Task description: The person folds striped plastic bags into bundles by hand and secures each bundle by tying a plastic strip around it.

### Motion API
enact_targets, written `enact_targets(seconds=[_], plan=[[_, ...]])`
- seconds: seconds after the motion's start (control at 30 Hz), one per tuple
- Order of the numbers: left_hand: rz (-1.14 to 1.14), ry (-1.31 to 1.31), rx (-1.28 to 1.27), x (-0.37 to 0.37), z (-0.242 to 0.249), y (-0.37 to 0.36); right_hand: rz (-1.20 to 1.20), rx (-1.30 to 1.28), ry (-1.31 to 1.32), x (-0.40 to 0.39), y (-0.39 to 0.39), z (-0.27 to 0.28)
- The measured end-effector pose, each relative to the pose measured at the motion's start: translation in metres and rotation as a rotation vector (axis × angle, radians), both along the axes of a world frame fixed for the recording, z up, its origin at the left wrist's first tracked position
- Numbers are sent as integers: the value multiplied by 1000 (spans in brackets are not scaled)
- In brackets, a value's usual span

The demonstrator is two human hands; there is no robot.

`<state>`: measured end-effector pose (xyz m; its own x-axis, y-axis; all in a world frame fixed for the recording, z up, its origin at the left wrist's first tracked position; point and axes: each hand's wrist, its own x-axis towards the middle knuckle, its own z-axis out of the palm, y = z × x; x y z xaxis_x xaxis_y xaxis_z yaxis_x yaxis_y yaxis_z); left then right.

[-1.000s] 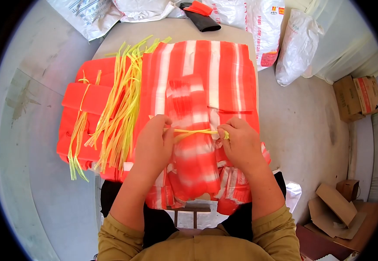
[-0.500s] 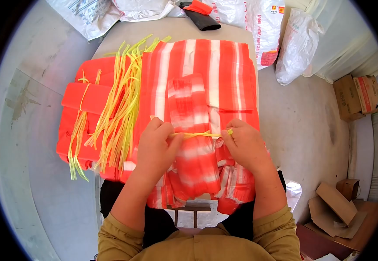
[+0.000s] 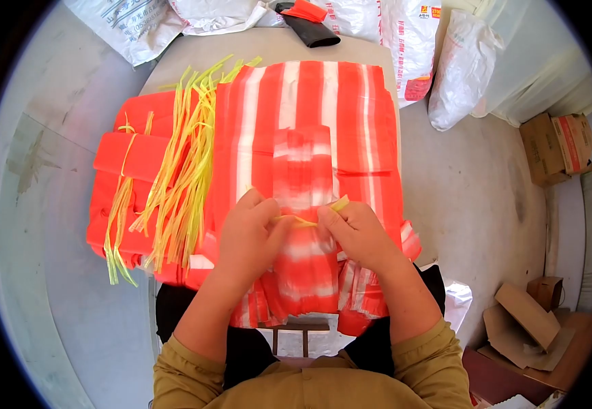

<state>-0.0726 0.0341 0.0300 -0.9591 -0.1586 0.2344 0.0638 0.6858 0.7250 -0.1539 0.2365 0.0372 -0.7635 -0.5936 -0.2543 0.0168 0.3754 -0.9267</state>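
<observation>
A folded bundle of red and white striped plastic (image 3: 303,177) lies on a wide stack of the same striped sheets (image 3: 316,95). Across the bundle's middle runs a thin yellow strip (image 3: 301,221). My left hand (image 3: 252,228) pinches the strip at the bundle's left side, a short end sticking up above the fingers. At the right side my right hand (image 3: 354,232) pinches the other part, its end showing past the thumb and forefinger. Many loose yellow strips (image 3: 190,157) lie left of the stack.
Red bundles (image 3: 129,157), the upper one tied with yellow strips, lie at the left of the table (image 3: 241,44). White printed sacks (image 3: 412,48) and a black tube-like item (image 3: 313,33) are behind. Cardboard boxes (image 3: 555,150) stand on the right.
My right hand has moved left, closer to my left hand, and the strip between them is shorter. The upper end of the folded bundle has shifted slightly right.
</observation>
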Motion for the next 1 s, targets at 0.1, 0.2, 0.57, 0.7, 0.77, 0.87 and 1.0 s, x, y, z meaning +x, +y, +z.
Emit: enact_targets(seconds=[0.1,0.2,0.57,0.7,0.77,0.87,1.0], plan=[[13,-6,64,1,1,3,24,27,-6,1,0,6],[-23,-58,288,1,1,-1,46,58,107,2,-2,4],[-269,118,252,8,-4,2,37,4,196,10,-7,-7],[-176,125,688,5,5,13,60,36,251,11,-6,-5],[-162,67,624,5,5,8,98,60,303,11,-6,-6],[-183,111,137,-1,-1,5,162,63,421,10,-4,-10],[-130,228,-87,-2,-10,8,161,50,417,12,-3,-12]])
